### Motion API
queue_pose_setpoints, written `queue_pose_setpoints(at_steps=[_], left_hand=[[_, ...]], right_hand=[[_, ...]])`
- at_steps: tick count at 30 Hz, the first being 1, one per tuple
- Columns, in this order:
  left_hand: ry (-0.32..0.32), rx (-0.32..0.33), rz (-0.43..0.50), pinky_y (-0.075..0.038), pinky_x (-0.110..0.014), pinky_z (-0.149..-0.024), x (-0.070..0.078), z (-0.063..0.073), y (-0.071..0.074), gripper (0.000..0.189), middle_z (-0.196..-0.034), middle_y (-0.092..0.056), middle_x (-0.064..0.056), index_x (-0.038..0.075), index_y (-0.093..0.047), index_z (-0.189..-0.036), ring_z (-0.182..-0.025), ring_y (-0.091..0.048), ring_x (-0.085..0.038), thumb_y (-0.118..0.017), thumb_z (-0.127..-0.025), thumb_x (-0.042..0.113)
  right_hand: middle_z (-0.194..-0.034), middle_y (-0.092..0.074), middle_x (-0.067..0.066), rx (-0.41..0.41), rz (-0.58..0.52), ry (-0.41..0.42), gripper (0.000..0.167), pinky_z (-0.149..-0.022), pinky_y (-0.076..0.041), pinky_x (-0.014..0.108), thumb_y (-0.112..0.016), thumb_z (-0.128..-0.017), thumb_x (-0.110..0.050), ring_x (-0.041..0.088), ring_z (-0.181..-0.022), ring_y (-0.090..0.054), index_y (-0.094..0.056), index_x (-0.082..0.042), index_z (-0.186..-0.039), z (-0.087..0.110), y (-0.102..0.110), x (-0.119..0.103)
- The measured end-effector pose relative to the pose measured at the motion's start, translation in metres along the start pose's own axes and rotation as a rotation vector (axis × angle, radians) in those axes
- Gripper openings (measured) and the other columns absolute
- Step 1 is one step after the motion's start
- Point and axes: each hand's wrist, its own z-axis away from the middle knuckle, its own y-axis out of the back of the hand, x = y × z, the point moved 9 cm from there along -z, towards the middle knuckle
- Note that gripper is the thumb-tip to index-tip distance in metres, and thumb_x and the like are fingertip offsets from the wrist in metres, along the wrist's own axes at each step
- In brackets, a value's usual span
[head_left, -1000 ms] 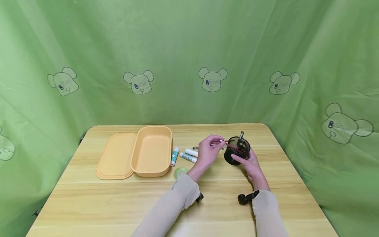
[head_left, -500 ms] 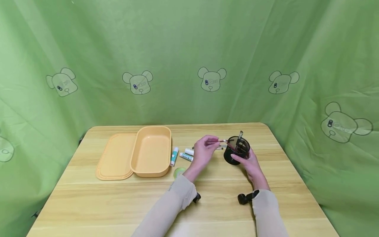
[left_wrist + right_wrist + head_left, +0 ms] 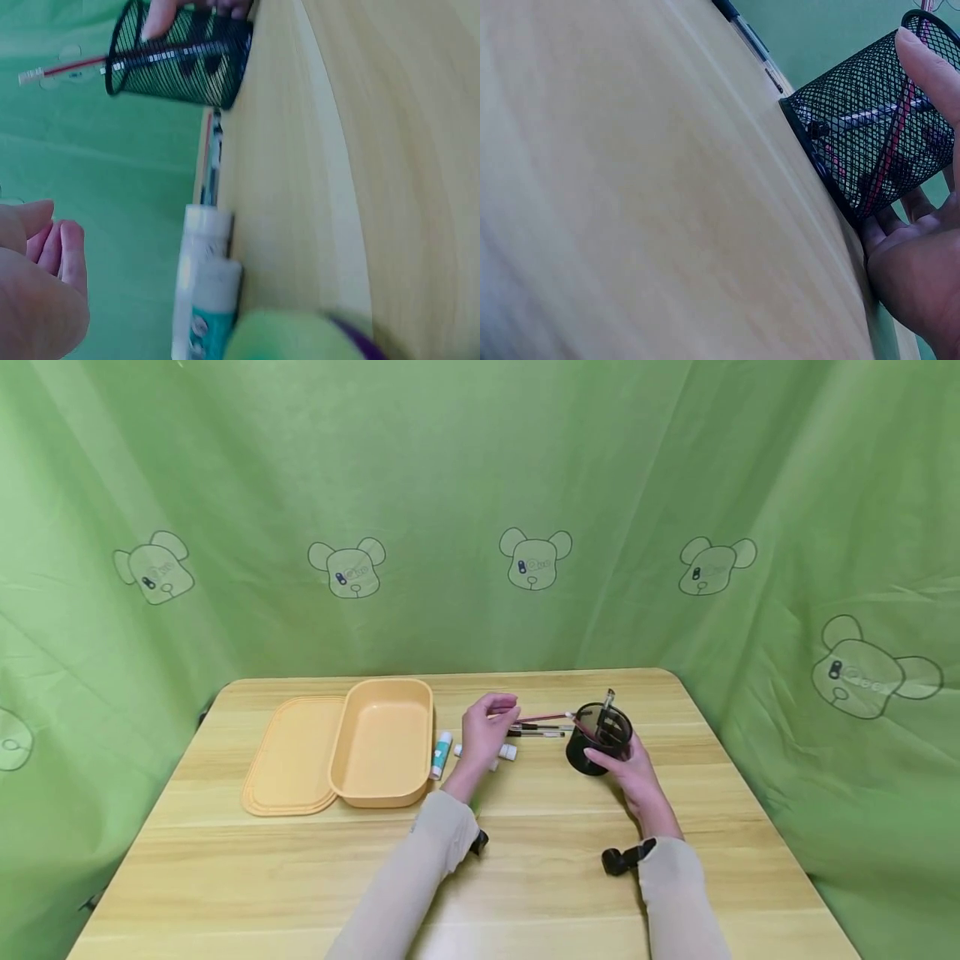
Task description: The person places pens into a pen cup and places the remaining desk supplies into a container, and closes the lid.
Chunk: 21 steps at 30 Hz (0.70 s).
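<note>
My right hand (image 3: 636,772) grips a black mesh pen cup (image 3: 877,82), thumb on the near side near the rim. In the cup are a dark pen (image 3: 604,714) and a red pencil (image 3: 75,66), whose white end sticks out past the rim. My left hand (image 3: 480,735) is left of the cup, its fingers loosely curled and no object showing between them in the left wrist view. Beyond it, several pens (image 3: 536,734) and a red pencil (image 3: 543,718) lie on the table. Glue sticks (image 3: 214,307) lie below the left hand, partly hidden by it in the head view.
An orange box (image 3: 382,743) stands at the left, its lid (image 3: 292,760) flat beside it. Another glue stick (image 3: 441,756) lies along the box's right side. A round green roll (image 3: 292,337) sits near the left wrist. A green curtain (image 3: 442,635) hangs behind the table.
My left hand has moved left, away from the cup and the pencil's white end, uncovering the pens and red pencil on the table. The right hand and cup have stayed nearly still.
</note>
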Motion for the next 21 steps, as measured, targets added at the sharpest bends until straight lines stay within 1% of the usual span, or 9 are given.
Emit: queue_pose_setpoints(at_steps=[1, 2, 5, 8, 9, 12, 16, 18, 21], left_hand=[[0.006, -0.005, -0.013, -0.060, -0.022, -0.091, -0.002, -0.002, 0.002, 0.021, -0.115, -0.074, -0.018, 0.004, -0.074, -0.114, -0.104, -0.072, -0.022, -0.076, -0.093, 0.005], [0.011, -0.009, -0.027, -0.060, -0.022, -0.092, -0.005, -0.003, 0.005, 0.021, -0.115, -0.075, -0.017, 0.004, -0.074, -0.114, -0.105, -0.072, -0.023, -0.076, -0.093, 0.006], [0.023, -0.021, -0.073, -0.059, -0.023, -0.094, -0.013, -0.006, 0.010, 0.022, -0.117, -0.074, -0.020, 0.005, -0.074, -0.115, -0.108, -0.071, -0.025, -0.075, -0.093, 0.005], [0.022, -0.042, -0.123, -0.060, -0.028, -0.095, -0.022, -0.007, 0.014, 0.024, -0.118, -0.072, -0.023, 0.001, -0.072, -0.117, -0.109, -0.070, -0.028, -0.074, -0.093, 0.002], [0.023, -0.051, -0.140, -0.060, -0.029, -0.095, -0.024, -0.006, 0.014, 0.025, -0.118, -0.072, -0.024, 0.000, -0.071, -0.118, -0.109, -0.070, -0.029, -0.074, -0.093, 0.001], [0.019, -0.071, -0.215, -0.060, -0.033, -0.096, -0.028, -0.005, 0.015, 0.027, -0.117, -0.073, -0.022, -0.002, -0.071, -0.118, -0.109, -0.070, -0.031, -0.074, -0.092, -0.001], [0.010, -0.077, -0.333, -0.059, -0.033, -0.099, -0.033, -0.005, 0.018, 0.034, -0.117, -0.074, -0.014, 0.002, -0.072, -0.118, -0.110, -0.070, -0.030, -0.079, -0.086, -0.004], [0.020, -0.082, -0.361, -0.058, -0.033, -0.100, -0.035, -0.005, 0.019, 0.038, -0.118, -0.074, -0.013, 0.004, -0.071, -0.119, -0.111, -0.070, -0.029, -0.080, -0.083, -0.006], [0.052, -0.099, -0.345, -0.058, -0.033, -0.101, -0.040, -0.005, 0.020, 0.042, -0.119, -0.073, -0.014, 0.003, -0.071, -0.121, -0.112, -0.070, -0.029, -0.080, -0.082, -0.008]], right_hand=[[-0.166, -0.035, 0.015, -0.001, 0.000, 0.003, 0.091, -0.123, -0.032, 0.026, -0.079, -0.093, -0.017, 0.030, -0.153, -0.034, -0.023, -0.020, -0.165, 0.000, 0.000, 0.001], [-0.166, -0.035, 0.015, 0.000, 0.001, 0.003, 0.091, -0.124, -0.031, 0.028, -0.079, -0.093, -0.018, 0.031, -0.152, -0.034, -0.023, -0.020, -0.165, -0.001, 0.000, 0.001], [-0.165, -0.035, 0.016, 0.003, 0.004, 0.005, 0.092, -0.127, -0.030, 0.036, -0.081, -0.092, -0.019, 0.033, -0.152, -0.035, -0.025, -0.019, -0.164, -0.002, 0.000, 0.002], [-0.166, -0.035, 0.017, 0.006, 0.008, -0.001, 0.092, -0.128, -0.027, 0.045, -0.081, -0.092, -0.019, 0.034, -0.152, -0.035, -0.024, -0.017, -0.164, -0.001, 0.000, 0.002], [-0.166, -0.035, 0.016, 0.006, 0.010, -0.001, 0.092, -0.128, -0.027, 0.045, -0.081, -0.092, -0.019, 0.034, -0.152, -0.035, -0.024, -0.017, -0.164, -0.001, 0.000, 0.002], [-0.166, -0.035, 0.015, 0.009, 0.013, -0.003, 0.092, -0.128, -0.028, 0.041, -0.081, -0.092, -0.019, 0.033, -0.152, -0.035, -0.024, -0.018, -0.164, 0.000, 0.001, 0.002], [-0.165, -0.037, 0.014, 0.010, -0.001, 0.001, 0.091, -0.126, -0.030, 0.036, -0.080, -0.092, -0.017, 0.032, -0.151, -0.037, -0.025, -0.017, -0.164, 0.001, 0.000, 0.000], [-0.165, -0.037, 0.015, 0.009, -0.007, 0.000, 0.091, -0.126, -0.030, 0.035, -0.080, -0.092, -0.015, 0.031, -0.150, -0.037, -0.025, -0.016, -0.164, 0.001, 0.000, -0.001], [-0.165, -0.036, 0.016, 0.013, -0.006, -0.003, 0.091, -0.127, -0.030, 0.037, -0.080, -0.092, -0.015, 0.032, -0.150, -0.037, -0.025, -0.016, -0.164, 0.001, 0.000, -0.001]])
